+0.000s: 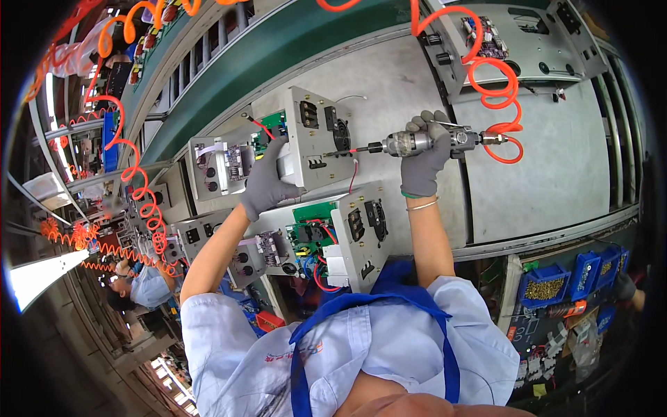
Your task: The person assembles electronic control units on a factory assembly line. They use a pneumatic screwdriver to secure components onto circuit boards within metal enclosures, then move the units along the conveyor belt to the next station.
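Note:
My gloved right hand (425, 161) is closed round an air screwdriver (410, 143). Its long bit points left and reaches the outer face of the end panel on an open metal chassis (321, 126), near a small black terminal below the fan (341, 135). Whether the tip sits in a screw is too small to tell. At the panel's inner side, my gloved left hand (267, 182) grips the chassis, its fingers and thumb curled round parts there. A green circuit board (268, 132) with a red wire shows just beyond that hand.
Nearer me stands a second open chassis (358, 260) with boards and wires. Another chassis (542, 52) lies at the far right. An orange coiled air hose (511, 94) runs to the screwdriver. Blue bins (545, 286) of screws stand at right, near another person's gloved hand (625, 288).

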`<state>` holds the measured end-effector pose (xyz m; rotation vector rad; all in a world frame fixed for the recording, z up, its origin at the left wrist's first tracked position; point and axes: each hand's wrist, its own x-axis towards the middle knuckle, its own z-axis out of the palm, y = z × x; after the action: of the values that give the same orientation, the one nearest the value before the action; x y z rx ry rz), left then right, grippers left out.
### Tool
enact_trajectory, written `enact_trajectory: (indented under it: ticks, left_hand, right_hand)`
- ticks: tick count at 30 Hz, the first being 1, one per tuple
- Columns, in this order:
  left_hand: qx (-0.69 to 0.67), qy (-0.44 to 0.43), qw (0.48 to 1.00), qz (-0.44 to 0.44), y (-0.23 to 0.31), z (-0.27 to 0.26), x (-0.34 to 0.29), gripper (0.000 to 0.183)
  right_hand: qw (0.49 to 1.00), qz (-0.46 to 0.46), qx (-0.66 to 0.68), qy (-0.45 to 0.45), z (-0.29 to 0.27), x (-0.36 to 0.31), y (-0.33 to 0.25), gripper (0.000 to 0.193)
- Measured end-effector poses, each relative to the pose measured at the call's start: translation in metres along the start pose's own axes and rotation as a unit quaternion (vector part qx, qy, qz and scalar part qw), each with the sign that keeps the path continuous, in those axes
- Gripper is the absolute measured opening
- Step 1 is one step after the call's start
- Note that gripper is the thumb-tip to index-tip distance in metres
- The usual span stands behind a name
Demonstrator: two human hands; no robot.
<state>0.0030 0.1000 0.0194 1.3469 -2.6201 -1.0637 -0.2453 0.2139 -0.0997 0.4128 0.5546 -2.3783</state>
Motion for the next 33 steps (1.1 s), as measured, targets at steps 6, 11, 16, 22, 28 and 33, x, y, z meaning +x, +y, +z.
enact_trajectory:
  ticks: [6,11,16,22,28,33]
  left_hand:
    - [-0.013,-0.007,1.000,0.004,0.005,-0.006,0.001,0.104]
    - [-0.041,-0.006,0.999,0.004,0.000,-0.004,0.003,0.110]
    - [-0.009,0.022,1.000,0.014,-0.001,0.002,0.002,0.111]
    - [-0.003,0.012,1.000,-0.007,0.000,0.002,0.003,0.108]
    - [-0.002,0.004,0.999,0.032,-0.001,0.000,0.007,0.106]
    - [-0.005,-0.009,1.000,0.011,0.015,-0.003,0.006,0.107]
  right_hand:
    - [1.000,-0.003,-0.008,0.002,0.007,0.000,-0.003,0.038]
    - [0.999,0.006,-0.053,-0.011,0.013,-0.005,-0.009,0.039]
    - [1.000,0.011,-0.017,-0.010,0.010,-0.001,-0.006,0.032]
    - [1.000,0.000,-0.021,-0.005,0.003,0.002,-0.002,0.032]
    - [0.999,0.000,-0.043,-0.008,0.005,0.001,-0.002,0.042]
    - [0.999,0.001,-0.019,-0.026,0.004,0.004,-0.007,0.042]
